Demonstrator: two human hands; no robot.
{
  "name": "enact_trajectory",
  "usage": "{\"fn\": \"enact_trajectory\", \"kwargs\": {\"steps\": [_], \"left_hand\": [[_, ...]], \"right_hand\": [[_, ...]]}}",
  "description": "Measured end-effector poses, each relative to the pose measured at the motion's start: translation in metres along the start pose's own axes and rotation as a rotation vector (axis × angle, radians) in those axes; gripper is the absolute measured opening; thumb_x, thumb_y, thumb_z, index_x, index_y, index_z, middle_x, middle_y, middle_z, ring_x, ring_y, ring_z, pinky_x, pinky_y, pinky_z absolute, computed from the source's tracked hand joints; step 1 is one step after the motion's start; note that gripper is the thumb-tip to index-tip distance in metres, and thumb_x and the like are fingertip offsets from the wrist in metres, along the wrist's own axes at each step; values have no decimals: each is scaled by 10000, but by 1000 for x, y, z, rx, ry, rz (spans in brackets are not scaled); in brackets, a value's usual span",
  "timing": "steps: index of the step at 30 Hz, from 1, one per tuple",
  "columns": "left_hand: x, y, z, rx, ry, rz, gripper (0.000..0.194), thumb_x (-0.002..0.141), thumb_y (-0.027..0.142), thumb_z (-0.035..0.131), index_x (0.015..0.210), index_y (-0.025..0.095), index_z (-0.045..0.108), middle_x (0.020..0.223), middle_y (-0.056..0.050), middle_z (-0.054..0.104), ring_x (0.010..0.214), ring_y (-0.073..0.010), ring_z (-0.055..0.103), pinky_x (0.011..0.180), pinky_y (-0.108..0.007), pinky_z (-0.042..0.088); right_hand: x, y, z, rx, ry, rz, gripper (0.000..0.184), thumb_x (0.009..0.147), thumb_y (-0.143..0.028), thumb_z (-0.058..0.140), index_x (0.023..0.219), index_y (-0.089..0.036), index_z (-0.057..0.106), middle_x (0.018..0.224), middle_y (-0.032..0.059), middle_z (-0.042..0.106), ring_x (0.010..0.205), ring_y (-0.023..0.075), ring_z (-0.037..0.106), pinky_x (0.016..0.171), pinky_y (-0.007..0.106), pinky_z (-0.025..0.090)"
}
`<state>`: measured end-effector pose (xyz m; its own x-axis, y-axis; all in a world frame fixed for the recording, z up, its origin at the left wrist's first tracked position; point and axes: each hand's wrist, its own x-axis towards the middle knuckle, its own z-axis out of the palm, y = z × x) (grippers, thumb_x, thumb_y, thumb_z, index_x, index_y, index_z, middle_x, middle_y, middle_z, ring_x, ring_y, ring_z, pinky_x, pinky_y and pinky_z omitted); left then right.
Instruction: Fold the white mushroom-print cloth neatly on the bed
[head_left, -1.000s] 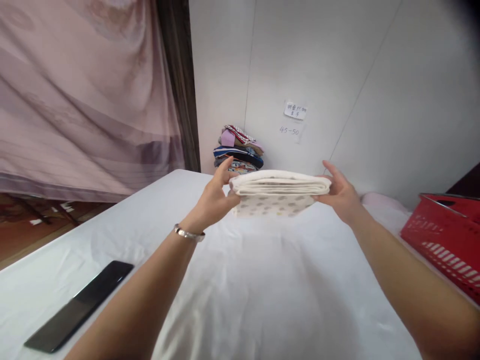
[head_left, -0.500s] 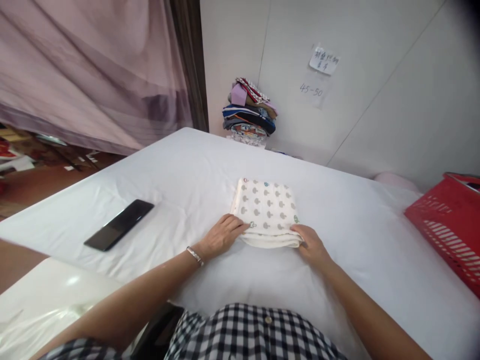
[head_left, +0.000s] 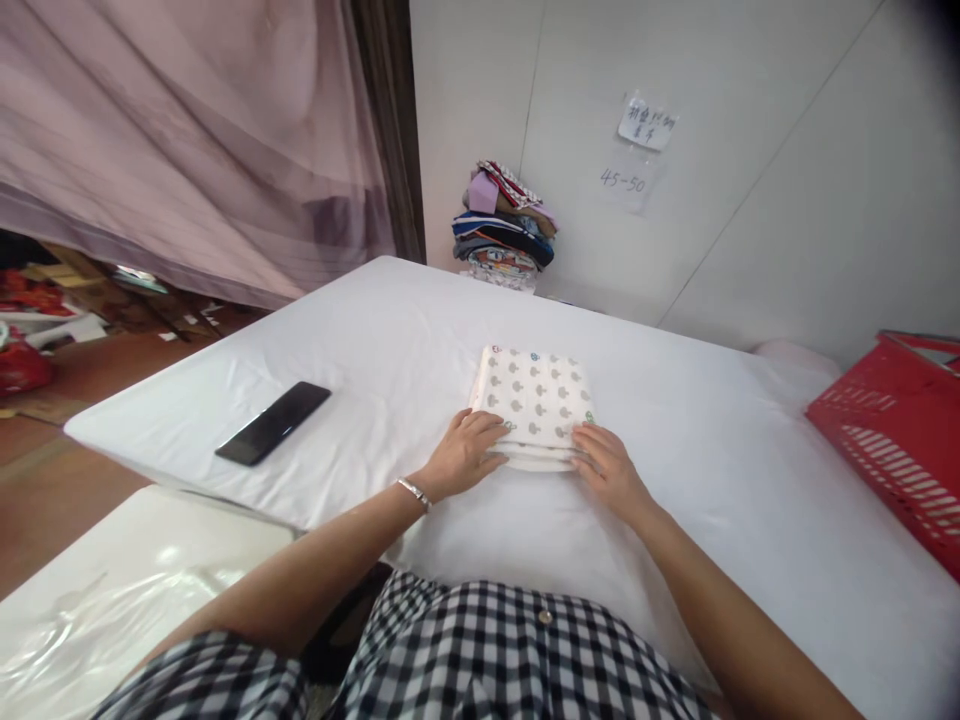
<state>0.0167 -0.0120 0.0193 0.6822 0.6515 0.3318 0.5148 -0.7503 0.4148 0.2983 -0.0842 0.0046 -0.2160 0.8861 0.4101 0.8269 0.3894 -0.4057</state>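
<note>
A folded white cloth printed with grey mushroom shapes lies on the white-covered table, its layered near edge towards me. My left hand rests at the near left corner, fingers stretched over the top and thumb along the front edge. At the near right corner, my right hand lays its spread fingers on the cloth, with the thumb apart below them. Both hands touch the cloth and partly cover its corners.
A black phone lies to the left on the table cover. On the right stands a red plastic basket. Folded clothes are stacked by the wall beyond the table. A lower white surface with clear plastic is at the near left.
Both hands have loosened from pinching the near corners to lying on them with fingers spread. The cloth appears slightly higher in view, and the view has shifted a little.
</note>
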Motion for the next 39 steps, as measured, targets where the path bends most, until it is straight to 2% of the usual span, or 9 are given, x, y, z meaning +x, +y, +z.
{"fn": "enact_trajectory", "kwargs": {"steps": [5,11,16,22,26,28,31,35,39], "left_hand": [[12,3,9,-9,7,-35,339,824,259,550,1161,238,580,1163,-88,577,1109,-245,480,1040,-454,249],[17,0,11,-20,67,-36,259,863,252,487,1074,230,634,1039,-78,621,1007,-226,514,985,-417,303],[14,-1,17,67,48,-1,270,846,166,462,1033,211,650,995,-74,635,963,-226,521,930,-402,334],[8,1,18,66,53,4,292,837,158,466,1072,211,629,1031,-74,626,982,-224,515,924,-391,337],[8,8,15,65,51,-14,372,804,364,589,1135,194,588,1079,-94,602,1015,-248,504,931,-407,332],[10,10,14,64,54,-23,359,821,419,569,1105,202,595,1050,-85,605,987,-237,517,907,-401,349],[16,8,16,84,73,-16,243,871,363,515,1018,202,621,970,-65,614,919,-209,534,856,-381,374],[23,5,17,125,76,32,175,853,330,556,933,201,643,907,-47,624,879,-199,539,820,-365,384],[24,7,15,130,146,59,166,885,269,502,859,199,650,827,-33,628,792,-169,539,775,-345,386]], "right_hand": [[10,3,5,-3,-16,-8,312,851,-348,525,1130,-241,613,1184,88,602,1140,276,512,993,489,381],[12,1,4,65,30,93,245,886,-345,466,1040,-269,641,1063,57,644,1015,231,561,891,414,458],[9,1,7,22,15,10,236,894,-325,449,966,-250,661,980,68,653,914,236,570,820,416,453],[6,2,8,-6,36,-11,226,896,-300,454,952,-242,665,971,75,648,909,234,567,816,403,445],[4,2,12,20,25,-18,207,866,-324,520,1004,-235,645,1015,77,634,950,238,563,835,405,449],[3,3,13,58,51,-1,235,853,-340,547,1049,-237,626,1045,74,624,983,233,556,851,399,458],[4,4,14,94,89,31,226,879,-320,508,1058,-247,624,1049,67,619,986,220,557,848,389,474],[8,1,12,49,40,-5,207,886,-279,501,1036,-241,638,997,64,620,938,219,557,821,399,473],[7,-3,11,56,153,15,189,896,-238,476,956,-235,655,915,56,618,879,204,557,768,371,482]]}}
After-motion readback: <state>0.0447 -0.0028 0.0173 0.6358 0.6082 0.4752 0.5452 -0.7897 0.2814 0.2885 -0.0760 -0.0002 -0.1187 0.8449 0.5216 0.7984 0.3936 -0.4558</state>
